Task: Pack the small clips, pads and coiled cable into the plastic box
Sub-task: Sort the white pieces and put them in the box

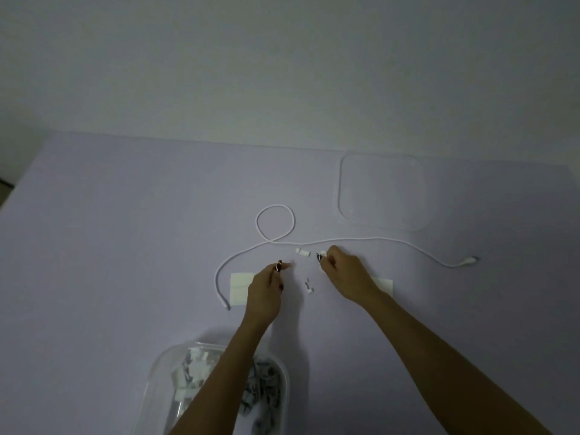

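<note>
The white cable (345, 240) lies uncoiled across the lavender table (125, 246), its long axis running from 8 o'clock to 3 o'clock, with one loop at 12 o'clock of the hands. The left hand (263, 293) pinches something small and pale at its fingertips; the right hand (345, 274) is curled around small white clips. Two loose clips (303, 252) lie between them. The plastic box (282, 387), partly filled, sits at 6 o'clock, and its lid (420, 196) at 1 o'clock.
</note>
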`<move>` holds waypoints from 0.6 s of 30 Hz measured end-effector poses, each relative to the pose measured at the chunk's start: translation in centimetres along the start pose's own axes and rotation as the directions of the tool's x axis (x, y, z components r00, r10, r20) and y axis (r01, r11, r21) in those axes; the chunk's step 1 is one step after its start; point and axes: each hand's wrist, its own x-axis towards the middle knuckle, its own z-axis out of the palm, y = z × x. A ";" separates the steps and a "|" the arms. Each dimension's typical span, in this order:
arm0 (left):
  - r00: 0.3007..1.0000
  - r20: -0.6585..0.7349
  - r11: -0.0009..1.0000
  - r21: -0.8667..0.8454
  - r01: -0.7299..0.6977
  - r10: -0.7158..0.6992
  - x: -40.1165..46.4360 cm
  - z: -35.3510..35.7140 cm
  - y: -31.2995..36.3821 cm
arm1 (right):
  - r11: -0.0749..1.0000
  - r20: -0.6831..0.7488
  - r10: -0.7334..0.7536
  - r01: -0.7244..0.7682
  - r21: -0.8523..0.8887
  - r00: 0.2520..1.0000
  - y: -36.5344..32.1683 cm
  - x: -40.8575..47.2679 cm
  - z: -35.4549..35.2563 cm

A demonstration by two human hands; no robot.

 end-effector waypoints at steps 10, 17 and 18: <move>0.971 0.160 0.480 0.847 -0.227 0.177 0.6 4.3 0.9 | 0.160 0.398 0.174 -0.425 0.891 0.901 0.5 -2.9 -3.6; 0.956 0.233 0.648 0.703 -0.294 0.180 1.6 3.4 0.6 | -0.035 0.412 0.098 -0.410 0.911 0.906 2.7 -3.5 -3.6; 0.962 0.216 0.742 0.615 -0.266 0.165 1.6 3.1 0.7 | -0.026 0.408 0.089 -0.407 0.913 0.909 2.9 -3.4 -3.6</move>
